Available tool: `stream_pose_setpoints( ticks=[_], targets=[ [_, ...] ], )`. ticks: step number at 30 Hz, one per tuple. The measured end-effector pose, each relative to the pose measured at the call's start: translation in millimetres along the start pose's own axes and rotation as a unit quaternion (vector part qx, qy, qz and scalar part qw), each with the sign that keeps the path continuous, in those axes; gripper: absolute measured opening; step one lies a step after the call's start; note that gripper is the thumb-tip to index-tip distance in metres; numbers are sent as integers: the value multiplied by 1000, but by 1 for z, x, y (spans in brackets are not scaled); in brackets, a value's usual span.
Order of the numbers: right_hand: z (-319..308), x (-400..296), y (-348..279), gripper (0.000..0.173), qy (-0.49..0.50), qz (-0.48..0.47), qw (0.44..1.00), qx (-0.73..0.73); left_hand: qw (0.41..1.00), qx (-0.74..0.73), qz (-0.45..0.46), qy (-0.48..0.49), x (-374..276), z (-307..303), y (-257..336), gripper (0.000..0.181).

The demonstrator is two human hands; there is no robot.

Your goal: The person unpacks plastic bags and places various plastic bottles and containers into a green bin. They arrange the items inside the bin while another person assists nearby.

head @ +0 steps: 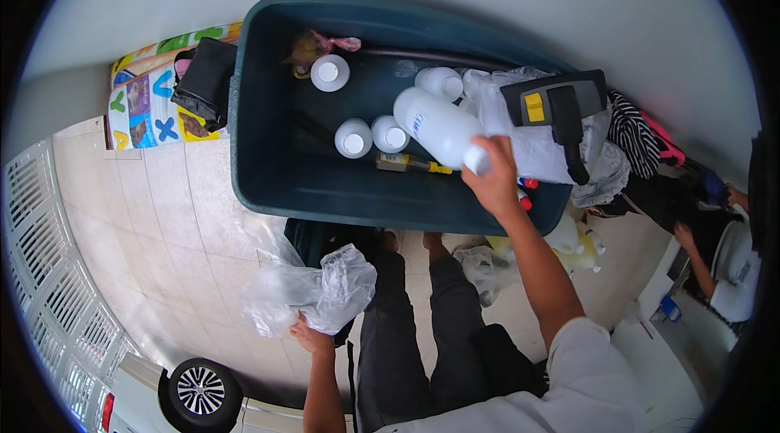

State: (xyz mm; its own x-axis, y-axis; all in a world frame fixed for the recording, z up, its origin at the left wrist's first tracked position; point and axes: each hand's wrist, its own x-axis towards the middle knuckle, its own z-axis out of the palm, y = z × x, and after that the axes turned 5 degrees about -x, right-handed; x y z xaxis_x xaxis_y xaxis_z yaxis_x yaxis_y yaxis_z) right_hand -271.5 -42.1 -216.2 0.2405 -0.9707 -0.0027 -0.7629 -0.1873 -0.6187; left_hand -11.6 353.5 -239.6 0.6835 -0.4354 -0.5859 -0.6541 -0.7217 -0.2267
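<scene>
My right hand [496,180] grips a large white plastic bottle [436,125] by its capped neck, tilted above the dark green plastic tub [268,204]. Inside the tub stand several similar white bottles, among them one bottle [329,73] at the back left and a pair [353,139] near the middle. A small bottle with a yellow cap [402,162] lies beside that pair. Down at the left, my left hand [312,335] holds a crumpled clear plastic bag [335,293] outside the tub.
A black and grey case lid with a yellow latch [554,103] rests over the tub's right end. Yellowish bottles [582,244] stand on the floor at right. Left are a black bag [207,82] on an alphabet mat [143,107] and a car wheel [202,390]. Another person [725,256] is at far right.
</scene>
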Motion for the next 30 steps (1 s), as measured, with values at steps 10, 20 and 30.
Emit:
stream_pose_setpoints(
  ticks=[10, 20, 30],
  targets=[
    [194, 130, 80, 35, -156, 14, 942, -297, 997, 55, 48, 36, 3, -13, 16, 52],
    [177, 95, 38, 50, -51, -178, 936, -300, 996, 72, 38, 24, 2, -22, 13, 50],
    [209, 41, 64, 40, -325, -127, 910, -226, 999, -5, -12, 50, 8, -20, 27, 45]
  ],
)
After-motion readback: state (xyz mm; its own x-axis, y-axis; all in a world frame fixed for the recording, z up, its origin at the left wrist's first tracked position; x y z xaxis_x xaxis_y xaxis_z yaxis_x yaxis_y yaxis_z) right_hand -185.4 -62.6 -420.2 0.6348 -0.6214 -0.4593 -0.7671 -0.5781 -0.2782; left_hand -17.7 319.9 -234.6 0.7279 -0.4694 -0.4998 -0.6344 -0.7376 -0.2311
